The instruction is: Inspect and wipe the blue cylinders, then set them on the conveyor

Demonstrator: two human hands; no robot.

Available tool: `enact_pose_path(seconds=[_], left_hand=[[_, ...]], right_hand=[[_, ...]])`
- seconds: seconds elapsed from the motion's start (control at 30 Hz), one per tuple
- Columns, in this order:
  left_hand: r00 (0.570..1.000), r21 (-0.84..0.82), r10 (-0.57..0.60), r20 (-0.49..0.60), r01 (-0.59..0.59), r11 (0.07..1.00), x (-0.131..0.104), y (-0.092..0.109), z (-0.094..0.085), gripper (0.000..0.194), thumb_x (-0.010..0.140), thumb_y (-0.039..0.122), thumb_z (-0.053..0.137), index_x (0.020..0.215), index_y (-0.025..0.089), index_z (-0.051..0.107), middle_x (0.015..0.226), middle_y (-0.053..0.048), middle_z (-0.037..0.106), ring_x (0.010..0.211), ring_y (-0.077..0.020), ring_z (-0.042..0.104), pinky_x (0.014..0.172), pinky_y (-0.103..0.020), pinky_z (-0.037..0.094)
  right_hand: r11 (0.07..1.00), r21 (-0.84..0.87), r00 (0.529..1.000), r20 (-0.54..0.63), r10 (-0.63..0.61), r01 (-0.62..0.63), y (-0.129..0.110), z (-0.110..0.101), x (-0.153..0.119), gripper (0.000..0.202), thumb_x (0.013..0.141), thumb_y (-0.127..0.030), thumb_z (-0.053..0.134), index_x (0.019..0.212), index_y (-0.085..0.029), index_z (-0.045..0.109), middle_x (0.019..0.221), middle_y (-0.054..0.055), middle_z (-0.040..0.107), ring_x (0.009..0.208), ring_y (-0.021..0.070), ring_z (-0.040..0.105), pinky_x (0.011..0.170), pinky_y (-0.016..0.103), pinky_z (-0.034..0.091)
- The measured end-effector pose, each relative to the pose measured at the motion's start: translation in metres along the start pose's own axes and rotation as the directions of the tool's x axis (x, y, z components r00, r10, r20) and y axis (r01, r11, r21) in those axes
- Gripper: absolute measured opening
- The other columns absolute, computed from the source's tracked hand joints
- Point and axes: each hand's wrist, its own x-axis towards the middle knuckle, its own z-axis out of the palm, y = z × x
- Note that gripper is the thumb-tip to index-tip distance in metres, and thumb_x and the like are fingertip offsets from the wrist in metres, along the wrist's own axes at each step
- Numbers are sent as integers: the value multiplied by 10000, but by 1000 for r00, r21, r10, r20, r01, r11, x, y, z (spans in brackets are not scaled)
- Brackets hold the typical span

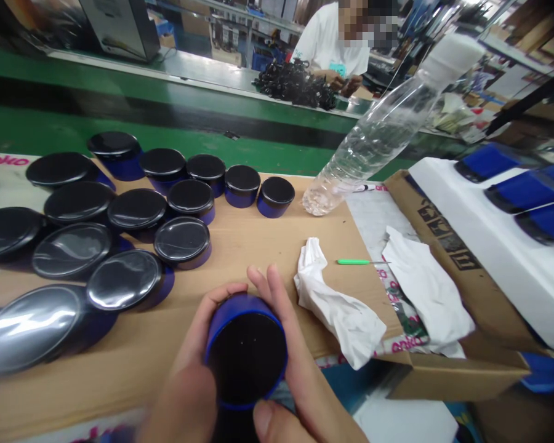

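Between my two hands is a round blue cup-like part with a dark face turned towards me. My left hand wraps its left side, the thumb blurred near the front. On the other side my right hand grips it, fingers along the rim and thumb at the lower edge. Several similar blue parts with glossy black tops stand in rows on the cardboard to the left. Right of my hands lie a crumpled white cloth and a thin tool with a green handle.
A clear plastic bottle stands tilted in view behind the cloth. At right, an open carton holds white foam with more blue parts. A second white cloth lies by it. Across a green bench, a person handles black pieces.
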Motion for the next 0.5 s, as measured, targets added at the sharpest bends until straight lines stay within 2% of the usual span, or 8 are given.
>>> enact_pose_path(seconds=[0.1, 0.23, 0.3, 0.4, 0.5], left_hand=[[999, -65, -5, -37, 2, 998, -3, 5, 6, 784, 513, 906, 697, 1044, 333, 768, 1096, -33, 794, 1008, -269, 761, 847, -292, 629], [995, -89, 44, -92, -53, 995, -5, 13, 16, 704, 512, 855, 752, 1007, 355, 782, 1037, 42, 796, 941, -168, 756, 825, -140, 584], [993, -90, 60, -106, -70, 993, -3, 16, 18, 694, 483, 850, 771, 968, 354, 797, 984, 50, 804, 882, -155, 758, 787, -127, 588], [993, -90, 65, -103, -75, 993, -1, 14, 18, 676, 466, 836, 793, 940, 355, 806, 967, 47, 809, 859, -153, 761, 778, -131, 592], [996, -60, 48, -75, -53, 997, -1, 5, 11, 735, 524, 895, 704, 1016, 355, 786, 1056, 19, 796, 969, -196, 757, 818, -178, 600]], right_hand=[[1000, 9, 1000, 28, -12, 12, -4, -5, 0, 542, 988, -300, 524, 1513, -397, 430, 1529, -95, 509, 1385, 207, 546, 1156, 409, 480], [999, 33, 997, 71, -21, 19, -10, -9, 3, 525, 997, -348, 521, 1514, -311, 443, 1593, -19, 443, 1482, 214, 414, 1247, 501, 312], [999, 45, 996, 88, -18, 14, -11, -10, 3, 504, 1001, -342, 498, 1503, -318, 461, 1612, -29, 407, 1510, 207, 354, 1268, 490, 247], [998, 64, 994, 106, -9, 2, -9, -12, -2, 564, 992, -282, 428, 1547, -364, 373, 1612, -93, 380, 1517, 174, 318, 1258, 444, 258], [992, 118, 988, 154, 21, -40, -4, -17, -10, 647, 957, -256, 432, 1579, -368, 292, 1639, -105, 308, 1536, 202, 248, 1240, 486, 227]])
